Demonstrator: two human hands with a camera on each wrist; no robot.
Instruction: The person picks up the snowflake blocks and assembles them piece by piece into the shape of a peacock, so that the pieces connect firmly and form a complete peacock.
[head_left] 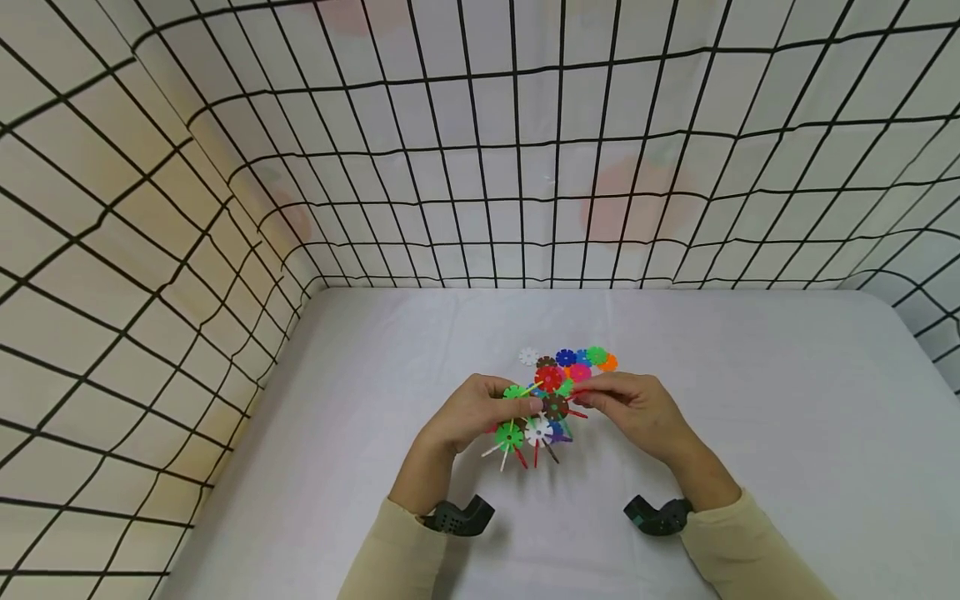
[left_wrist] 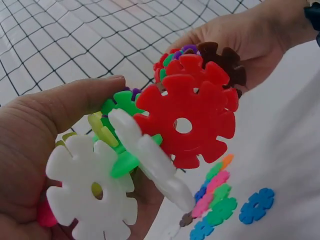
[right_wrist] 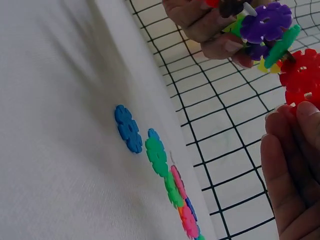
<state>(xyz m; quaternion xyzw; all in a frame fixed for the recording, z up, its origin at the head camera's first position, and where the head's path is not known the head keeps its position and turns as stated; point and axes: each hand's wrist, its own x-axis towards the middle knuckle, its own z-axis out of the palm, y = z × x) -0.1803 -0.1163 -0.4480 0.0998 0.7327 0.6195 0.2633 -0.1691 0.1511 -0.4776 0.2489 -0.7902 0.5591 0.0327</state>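
Observation:
My left hand [head_left: 468,417] grips a cluster of interlocked notched plastic discs [head_left: 509,436] above the table. Green, white, brown, purple and red discs stick out of it at several angles. In the left wrist view a white disc [left_wrist: 82,182] faces the camera beside the left palm, and a red disc [left_wrist: 212,132] stands at the cluster's far side. My right hand [head_left: 637,408] is at the cluster's right side. Its thumb and fingers pinch the edge of a red disc [right_wrist: 302,75], close by a green and a purple disc [right_wrist: 267,22] in the right wrist view.
Loose discs in several colours, among them a pink one [head_left: 581,372] and a blue one [right_wrist: 128,129], lie on the white tabletop [head_left: 750,417] beyond the hands. A black wire grid [head_left: 465,150] walls the back and sides. Each wrist carries a small black camera [head_left: 461,517].

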